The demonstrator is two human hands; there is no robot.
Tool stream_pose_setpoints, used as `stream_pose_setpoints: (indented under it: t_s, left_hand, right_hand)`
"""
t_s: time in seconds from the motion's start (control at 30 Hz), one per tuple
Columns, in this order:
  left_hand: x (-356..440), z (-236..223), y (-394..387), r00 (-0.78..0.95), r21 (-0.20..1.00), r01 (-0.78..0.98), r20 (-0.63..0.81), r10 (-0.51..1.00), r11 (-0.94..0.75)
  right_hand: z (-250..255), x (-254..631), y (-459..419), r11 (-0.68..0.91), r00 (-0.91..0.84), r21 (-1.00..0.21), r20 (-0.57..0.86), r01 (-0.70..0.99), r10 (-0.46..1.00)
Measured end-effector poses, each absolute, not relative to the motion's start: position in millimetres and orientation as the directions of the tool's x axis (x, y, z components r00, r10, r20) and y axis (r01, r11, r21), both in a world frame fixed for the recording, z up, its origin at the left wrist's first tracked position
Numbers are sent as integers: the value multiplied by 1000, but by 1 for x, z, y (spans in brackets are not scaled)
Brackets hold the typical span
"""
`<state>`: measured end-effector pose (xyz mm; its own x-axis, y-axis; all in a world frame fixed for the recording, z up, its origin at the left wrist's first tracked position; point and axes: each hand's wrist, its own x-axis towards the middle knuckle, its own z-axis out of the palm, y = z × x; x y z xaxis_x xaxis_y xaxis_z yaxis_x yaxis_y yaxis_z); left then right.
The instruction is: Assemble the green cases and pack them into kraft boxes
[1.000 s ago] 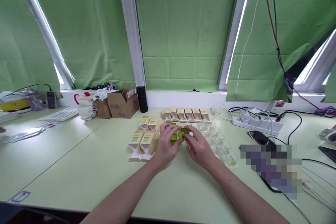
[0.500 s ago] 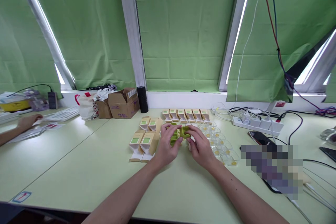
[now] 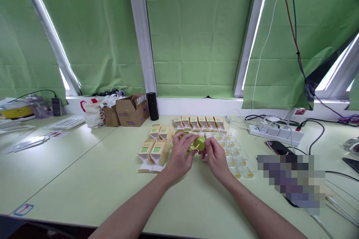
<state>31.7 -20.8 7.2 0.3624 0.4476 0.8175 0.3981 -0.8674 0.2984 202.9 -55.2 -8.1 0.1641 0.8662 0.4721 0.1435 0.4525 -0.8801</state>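
Observation:
A small glossy green rounded plastic piece (image 3: pixel 199 143) is held up between my two hands, above the table. My left hand (image 3: pixel 181 155) is closed with its fingertips at the piece's left side. My right hand (image 3: pixel 217 158) pinches its right edge between thumb and fingers. More green parts show partly behind my left fingers, mostly hidden. Just right of my right hand stand rows of clear plastic cups or shells (image 3: pixel 237 157) with yellow spots inside. To the left of my left hand are several open beige cartons (image 3: pixel 158 149) with green labels.
Another row of small cartons (image 3: pixel 198 123) lines the back. A cardboard box (image 3: pixel 132 110), a black cylinder (image 3: pixel 152 106) and a white bag (image 3: pixel 93 114) stand back left. At right are a power strip (image 3: pixel 275 134), cables and a phone (image 3: pixel 280 151).
The green piece has turned from its hollow, curved side to its smooth rounded side. My right hand has shifted slightly right and down. Another person's hand at far left has left the view.

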Motion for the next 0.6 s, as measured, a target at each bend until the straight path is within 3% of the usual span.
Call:
stream_pose_setpoints:
  t_s: [0.3, 0.43, 0.6]
  left_hand:
    - [33, 5, -20, 358, 315, 377, 818, 450, -871]
    - [33, 8, -19, 287, 466, 330, 779, 558, -821]
    - [31, 11, -14, 128, 724, 236, 638, 759, -648]
  right_hand:
    - [-6, 204, -58, 434, 135, -873, 468, 222, 873]
    - [4, 217, -57, 465, 160, -827, 530, 316, 833]
    - [12, 237, -54, 378, 209, -657, 636, 652, 743]
